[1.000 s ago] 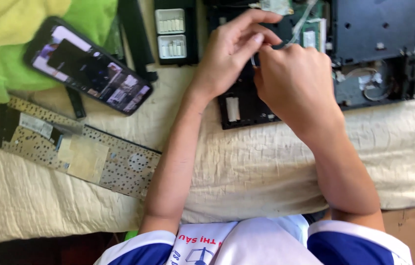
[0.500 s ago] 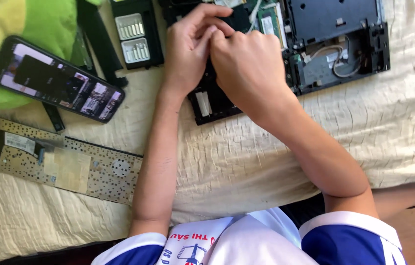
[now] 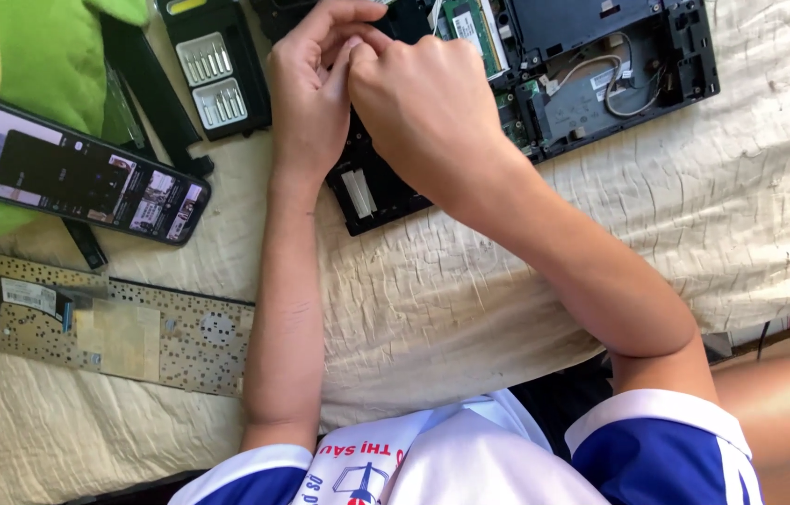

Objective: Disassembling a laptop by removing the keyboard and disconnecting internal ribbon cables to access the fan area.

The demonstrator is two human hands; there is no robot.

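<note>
Head camera, looking down: an opened black laptop base (image 3: 601, 84) lies on a wrinkled cream cloth (image 3: 694, 234), its plastic shell exposing a green circuit board, a green memory stick and thin white wires. Both bare hands meet over the base's left part. The left hand (image 3: 311, 93) curls its fingers inward, thumb and forefinger pinched together; the right hand (image 3: 423, 103) is closed in a loose fist pressed against it. What they pinch is hidden between the fingers, so I cannot tell what is held. A white rectangular sticker sits on the base's near-left corner, just under the left wrist. Left of the base stands a black screwdriver-bit case (image 3: 213, 70) with two trays of silvery metal bits. Further left, a smartphone (image 3: 82, 173) with a lit screen rests partly on a bright green fabric (image 3: 40, 56). Nearer the person than the phone, well left of the base, lies a detached keyboard (image 3: 110, 323) face down, its perforated metal back bearing a white label and a tan rectangular patch
</note>
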